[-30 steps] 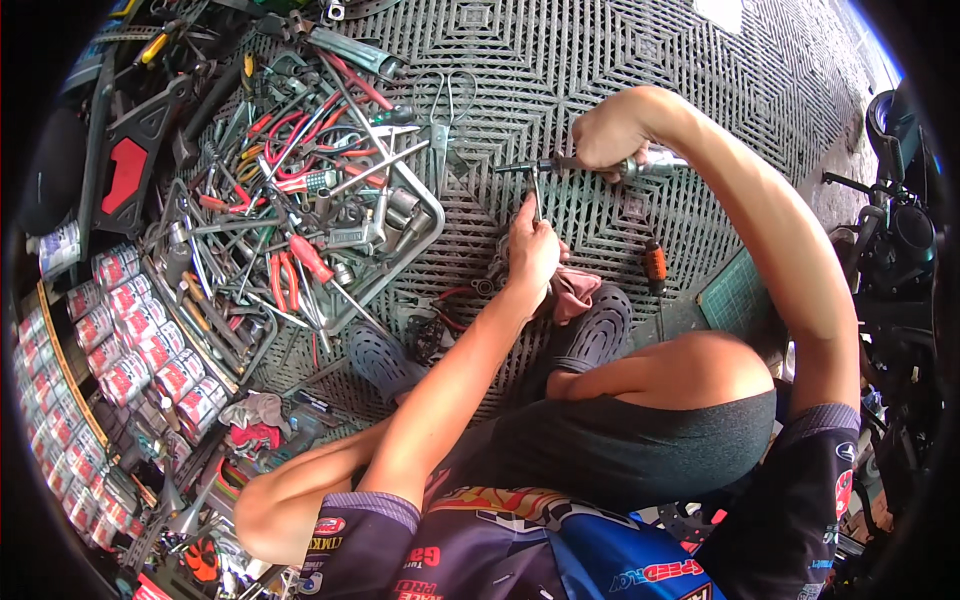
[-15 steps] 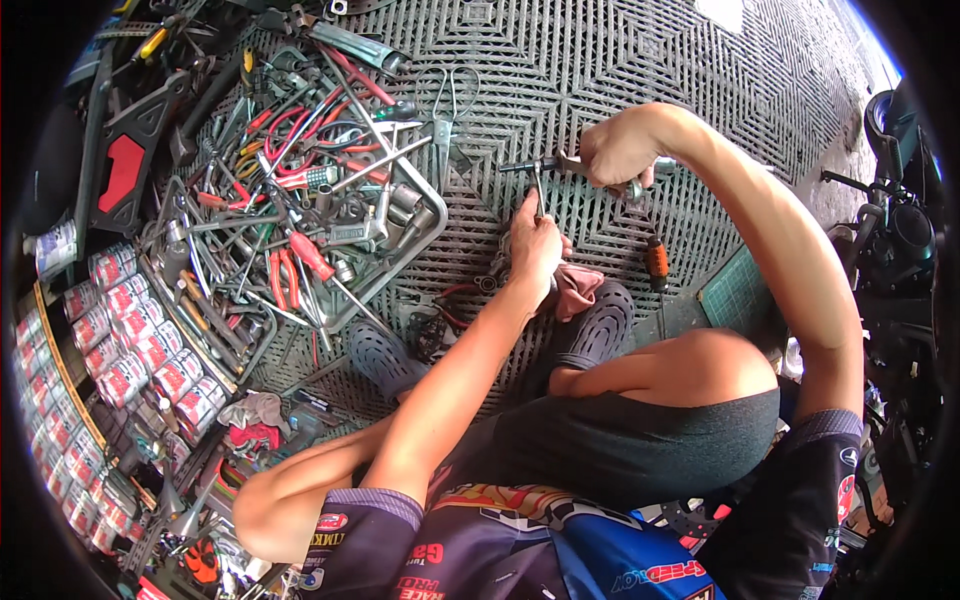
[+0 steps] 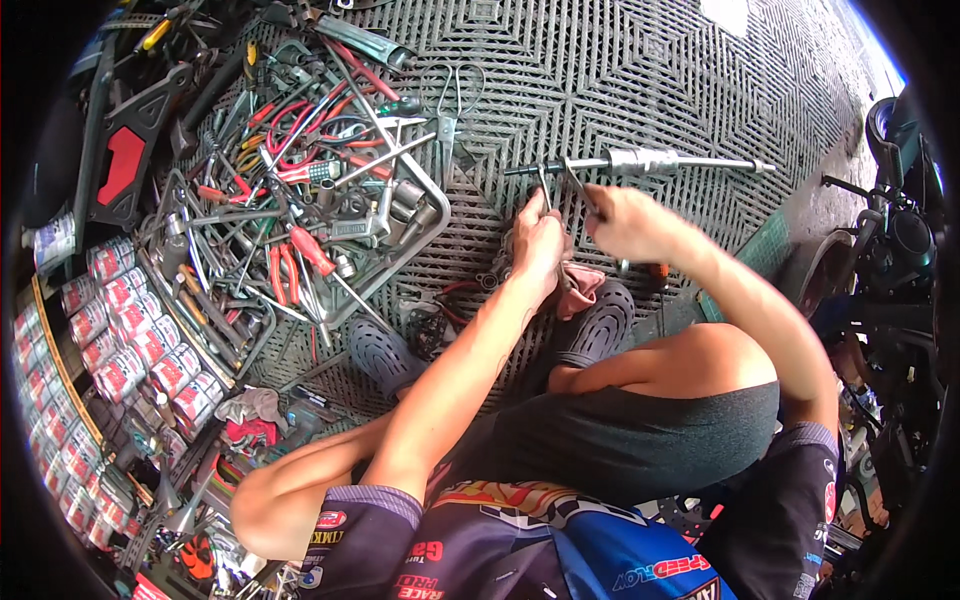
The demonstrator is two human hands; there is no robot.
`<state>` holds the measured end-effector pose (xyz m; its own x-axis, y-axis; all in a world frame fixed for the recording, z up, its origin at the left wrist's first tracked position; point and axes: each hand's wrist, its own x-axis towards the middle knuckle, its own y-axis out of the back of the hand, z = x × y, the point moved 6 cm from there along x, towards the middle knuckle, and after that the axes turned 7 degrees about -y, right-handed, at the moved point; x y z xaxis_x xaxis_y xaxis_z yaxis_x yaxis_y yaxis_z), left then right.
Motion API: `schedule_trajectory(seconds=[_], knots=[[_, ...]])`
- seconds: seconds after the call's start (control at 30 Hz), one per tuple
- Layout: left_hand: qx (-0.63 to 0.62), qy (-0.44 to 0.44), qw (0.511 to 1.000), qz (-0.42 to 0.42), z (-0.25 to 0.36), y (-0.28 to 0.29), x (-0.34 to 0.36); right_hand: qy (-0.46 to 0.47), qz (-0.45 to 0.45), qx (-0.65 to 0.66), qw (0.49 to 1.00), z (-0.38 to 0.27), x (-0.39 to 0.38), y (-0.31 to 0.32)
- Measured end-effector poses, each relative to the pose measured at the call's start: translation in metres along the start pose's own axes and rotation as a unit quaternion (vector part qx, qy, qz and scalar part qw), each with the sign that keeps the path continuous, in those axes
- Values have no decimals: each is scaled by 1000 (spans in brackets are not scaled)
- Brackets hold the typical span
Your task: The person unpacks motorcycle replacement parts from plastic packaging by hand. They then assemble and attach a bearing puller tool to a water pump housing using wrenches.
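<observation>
A long metal rod tool with a sliding weight (image 3: 642, 162), looking like a slide hammer, extends left to right in front of me. Its left end is dark and narrow. My left hand (image 3: 540, 240) is closed around a wrench (image 3: 544, 180), whose upper end meets the rod near that dark end. Just to the right, my right hand (image 3: 630, 224) grips a second wrench (image 3: 576, 180) with its head at the rod. The right hand is slightly blurred. A pink cloth (image 3: 578, 292) hangs below my left hand, by my right shoe.
A metal tray (image 3: 438, 205) heaped with pliers, screwdrivers and sockets lies to the left. Scissors (image 3: 447, 125) rest at its far side. Stacked cans (image 3: 130, 325) stand far left. An orange-handled tool (image 3: 657, 274) and a green mat (image 3: 742, 268) lie right, near a motorcycle (image 3: 892, 240).
My right hand has come down from over the rod and now works a wrench from below. The rod's weight and right end have come into sight. My left hand stays nearly in place.
</observation>
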<state>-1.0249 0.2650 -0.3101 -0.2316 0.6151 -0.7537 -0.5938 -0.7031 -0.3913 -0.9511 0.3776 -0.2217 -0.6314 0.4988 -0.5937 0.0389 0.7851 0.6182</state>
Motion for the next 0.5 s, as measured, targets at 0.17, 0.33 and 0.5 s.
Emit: schedule_trajectory(seconds=[0.17,0.33,0.5], knots=[[-125,50,991,25,18,-14,-9,23,76,32,996,41,-29,-66],[-187,53,977,-87,50,-42,-21,47,130,-31,990,77,-35,-84],[14,-58,983,-173,95,-42,-14,73,164,-45,983,72,-28,-84]])
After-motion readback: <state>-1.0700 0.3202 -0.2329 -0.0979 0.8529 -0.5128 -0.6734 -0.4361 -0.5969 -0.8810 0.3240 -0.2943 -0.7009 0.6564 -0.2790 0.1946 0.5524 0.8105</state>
